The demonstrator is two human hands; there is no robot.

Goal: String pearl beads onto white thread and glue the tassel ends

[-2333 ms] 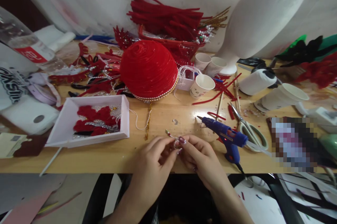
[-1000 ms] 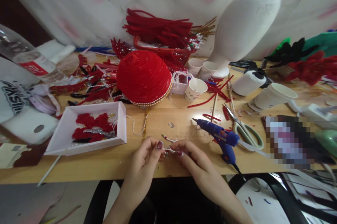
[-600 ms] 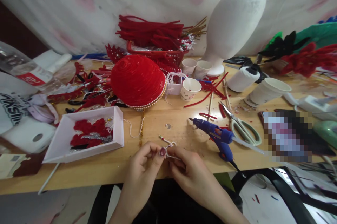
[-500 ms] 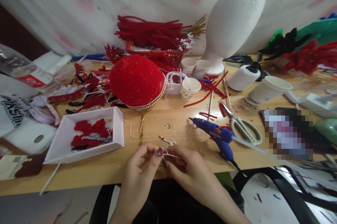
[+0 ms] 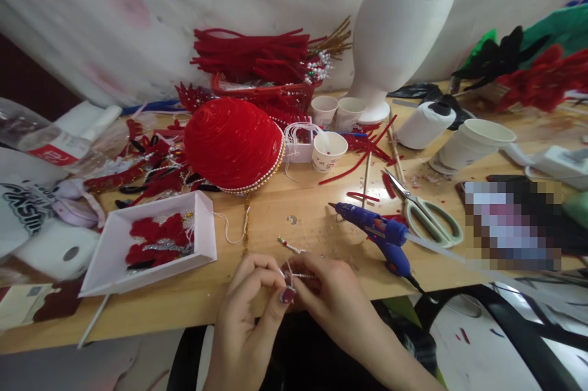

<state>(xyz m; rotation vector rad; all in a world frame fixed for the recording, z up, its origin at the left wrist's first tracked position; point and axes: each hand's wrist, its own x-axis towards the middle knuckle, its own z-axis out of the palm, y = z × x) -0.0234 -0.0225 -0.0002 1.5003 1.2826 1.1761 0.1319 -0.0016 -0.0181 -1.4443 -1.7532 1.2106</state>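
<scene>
Both my hands meet at the table's front edge over a thin white string of beads [image 5: 290,246], whose far end with red and green beads lies on the wood. My left hand [image 5: 255,302] pinches a white thread of it between thumb and fingers. With bent fingers, my right hand [image 5: 328,287] grips the beaded strand close beside. The exact crossing of thread and fingers is partly hidden. Beyond them sits a red domed cap [image 5: 234,144] with a pearl rim and a gold strand hanging down.
A white box [image 5: 206,238] with red flowers stands left. To the right lie a blue glue gun [image 5: 372,225], scissors [image 5: 429,216] and a phone [image 5: 509,225]. Paper cups [image 5: 329,152], a thread spool [image 5: 422,126], a white foam head [image 5: 404,23] and a red basket [image 5: 271,95] stand behind.
My left fingers have opened a little and the left thumb has moved down, with the thread now stretched between the hands. The view has shifted slightly.
</scene>
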